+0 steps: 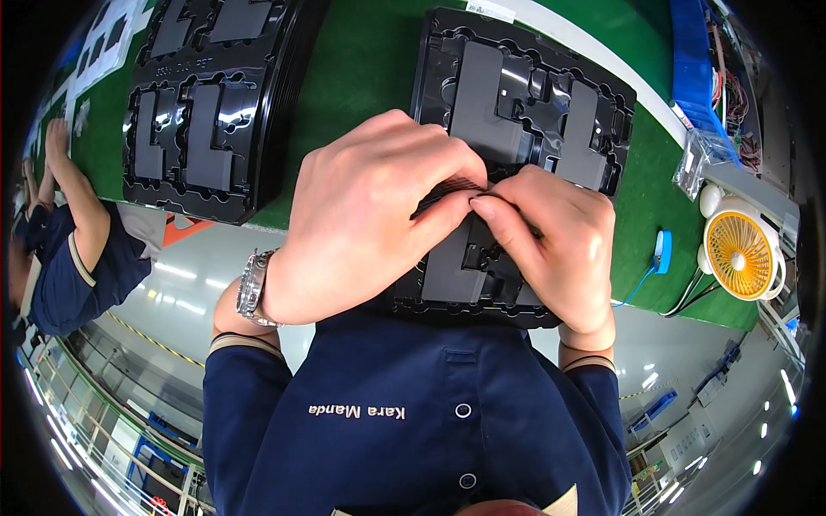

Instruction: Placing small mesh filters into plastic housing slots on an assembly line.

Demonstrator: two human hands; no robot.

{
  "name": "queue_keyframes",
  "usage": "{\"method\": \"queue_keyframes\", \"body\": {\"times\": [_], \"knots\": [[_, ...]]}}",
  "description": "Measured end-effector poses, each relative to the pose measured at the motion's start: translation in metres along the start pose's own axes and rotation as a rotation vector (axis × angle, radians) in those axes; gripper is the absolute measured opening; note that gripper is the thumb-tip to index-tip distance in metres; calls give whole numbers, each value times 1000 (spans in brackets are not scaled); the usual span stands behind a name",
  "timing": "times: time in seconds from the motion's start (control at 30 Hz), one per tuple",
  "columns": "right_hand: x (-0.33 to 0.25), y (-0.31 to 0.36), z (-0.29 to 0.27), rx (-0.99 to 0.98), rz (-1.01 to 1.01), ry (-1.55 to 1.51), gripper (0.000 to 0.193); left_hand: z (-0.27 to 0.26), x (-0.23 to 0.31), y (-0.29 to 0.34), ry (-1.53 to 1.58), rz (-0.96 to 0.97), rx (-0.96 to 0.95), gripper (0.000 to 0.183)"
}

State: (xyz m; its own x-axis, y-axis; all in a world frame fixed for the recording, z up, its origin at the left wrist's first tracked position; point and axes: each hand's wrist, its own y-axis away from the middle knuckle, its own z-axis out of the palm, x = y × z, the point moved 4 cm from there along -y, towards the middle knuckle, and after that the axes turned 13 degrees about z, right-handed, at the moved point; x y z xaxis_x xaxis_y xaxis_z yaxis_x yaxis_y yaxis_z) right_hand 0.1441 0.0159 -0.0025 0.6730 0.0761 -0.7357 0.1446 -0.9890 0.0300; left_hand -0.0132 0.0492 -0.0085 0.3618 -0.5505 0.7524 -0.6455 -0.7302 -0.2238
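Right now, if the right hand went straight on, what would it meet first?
Likely the left hand, directly ahead with a dark piece between its fingers; depth is unclear, so the hands may touch.

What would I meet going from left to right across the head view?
Co-worker's arm, left-hand black tray stack, the person's left hand, the person's right hand, small blue object with a cord, white-and-yellow fan.
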Motion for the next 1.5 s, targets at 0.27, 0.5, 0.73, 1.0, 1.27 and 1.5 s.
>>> {"method": "queue_keyframes", "body": {"times": [0.27, 0.5, 0.73, 1.0, 1.27, 1.5], "knots": [[-1, -1, -8, 118, -9, -65, 8, 3, -4, 3, 375, -152, 126, 7], [-3, -1, -8, 117, -33, -48, 7, 11, -8, 8, 584, -221, 187, 8], [-3, -2, -9, 149, -97, -4, 6, 13, -6, 8, 507, -197, 161, 8], [-3, 1, -6, 1, 43, -138, 6, 5, -3, 4, 173, -4, 114, 13], [1, -1, -2, -108, 89, -177, 7, -1, 2, 2, 56, 40, 55, 18], [1, -1, 0, -80, 69, -114, 9, 0, 5, 4, -35, 67, 58, 19]]}}
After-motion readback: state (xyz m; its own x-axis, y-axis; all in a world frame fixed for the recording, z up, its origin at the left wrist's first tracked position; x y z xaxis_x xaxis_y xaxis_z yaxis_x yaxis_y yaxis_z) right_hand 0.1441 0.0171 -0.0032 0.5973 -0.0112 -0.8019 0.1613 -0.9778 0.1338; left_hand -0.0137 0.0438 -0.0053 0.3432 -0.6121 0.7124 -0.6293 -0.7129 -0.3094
